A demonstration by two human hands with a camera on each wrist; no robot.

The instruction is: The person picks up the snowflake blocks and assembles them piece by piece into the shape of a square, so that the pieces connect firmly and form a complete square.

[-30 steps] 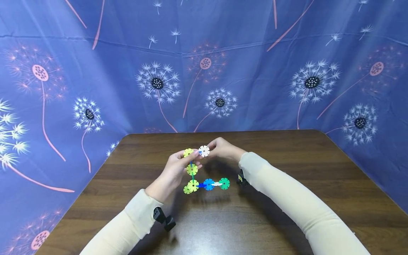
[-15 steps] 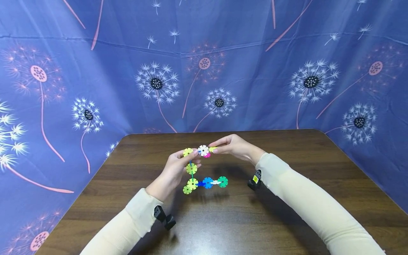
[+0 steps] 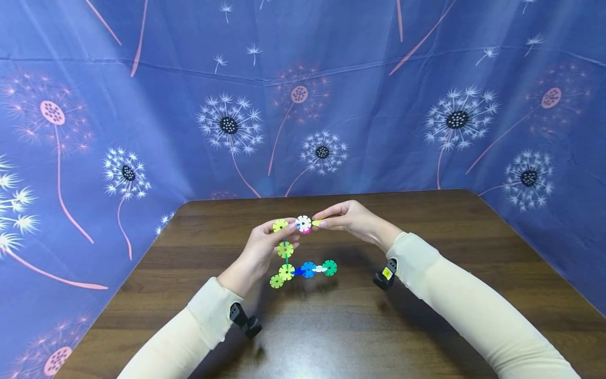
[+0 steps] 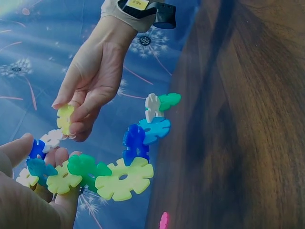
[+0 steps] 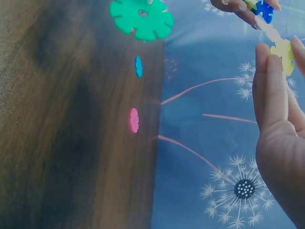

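A chain of notched plastic building discs hangs from my left hand (image 3: 258,250), whose thumb and fingers pinch its upper part. From a yellow disc (image 3: 280,226) at the top, the chain runs down, then turns right through a light blue disc (image 3: 309,270) to a green disc (image 3: 330,267) at its end. A white disc (image 3: 303,223) sticks out to the right of the left thumb, beside a dark blue disc (image 4: 36,149). My right hand (image 3: 357,221) pinches another yellow disc (image 4: 65,119) between thumb and fingers, right at the white disc's edge.
A loose pink disc (image 5: 134,120) and a loose blue disc (image 5: 138,66) are on the brown wooden table (image 3: 426,252), near its far edge. Behind the table hangs a blue cloth (image 3: 379,105) with a dandelion print.
My right hand has drawn back to the right and turned, bringing the yellow disc in its fingers into view. The left hand and the chain have hardly moved.
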